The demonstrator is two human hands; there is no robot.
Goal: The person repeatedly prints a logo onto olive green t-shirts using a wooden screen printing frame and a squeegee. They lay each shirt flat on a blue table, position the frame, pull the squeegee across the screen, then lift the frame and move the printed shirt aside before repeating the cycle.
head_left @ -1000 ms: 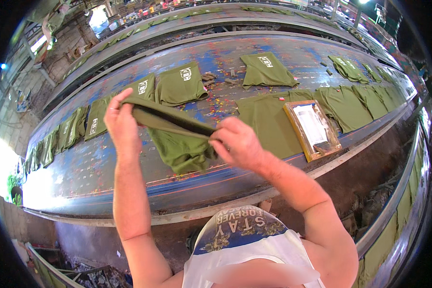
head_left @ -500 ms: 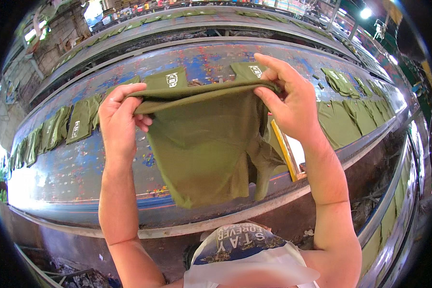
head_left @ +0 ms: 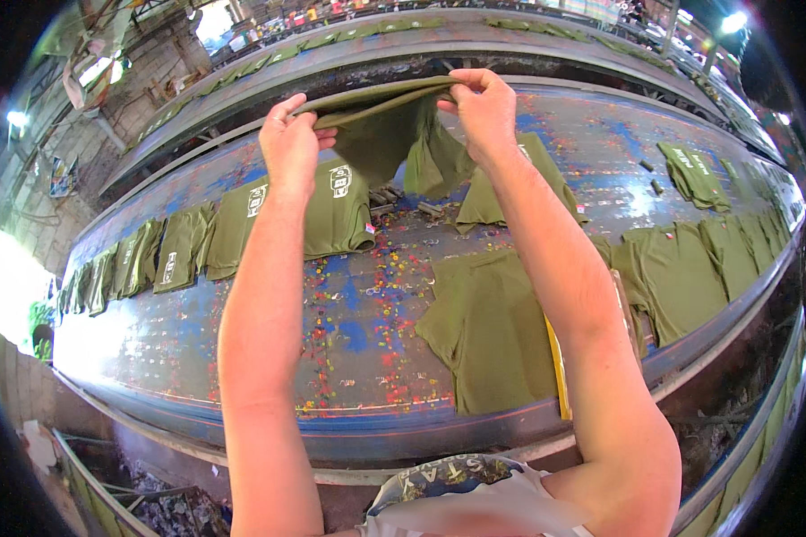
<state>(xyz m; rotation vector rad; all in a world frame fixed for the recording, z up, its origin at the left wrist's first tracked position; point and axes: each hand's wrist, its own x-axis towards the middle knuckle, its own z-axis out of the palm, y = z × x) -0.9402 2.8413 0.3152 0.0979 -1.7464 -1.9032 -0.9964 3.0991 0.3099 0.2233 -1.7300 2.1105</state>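
An olive-green T-shirt hangs by its edge between my two hands, out over the far part of the long table. My left hand pinches one end of that edge. The other end is gripped between thumb and fingers of my right hand. Below my right forearm another olive shirt lies flat near the table's front edge. Beside it, partly hidden by the forearm, is a frame with a yellow edge.
Olive shirts with white prints line the table's left side. More green shirts lie at the right. Small dark blocks sit mid-table. The paint-spotted tabletop curves across the view; another long table runs behind it.
Both hands have moved up and away from me, carrying the T-shirt from above the near side toward the far side. The flat shirt near the front edge is now uncovered.
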